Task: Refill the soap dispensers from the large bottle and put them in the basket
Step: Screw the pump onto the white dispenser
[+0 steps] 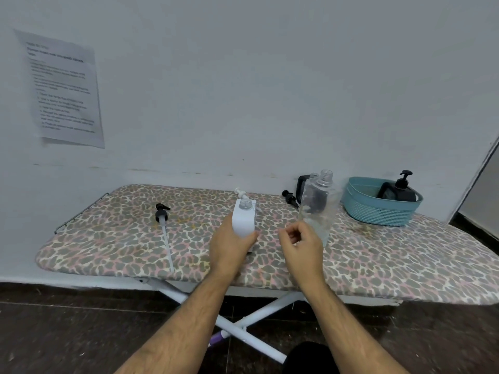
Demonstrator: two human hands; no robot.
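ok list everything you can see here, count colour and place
white dispenser: 1, white, open neck, board centre, held
clear bottle: 1, clear, open neck, tilted, right of centre
black pump: 1, black, lying at board left
white pump: 1, white, behind white dispenser
second black pump: 1, black, at board back
basket: 1, teal, board right
black dispenser: 1, black, pump on, in basket
ironing board: 1, leopard print
paper: 1, white, wall left
left hand: grips white dispenser
right hand: at clear bottle's base, grip unclear
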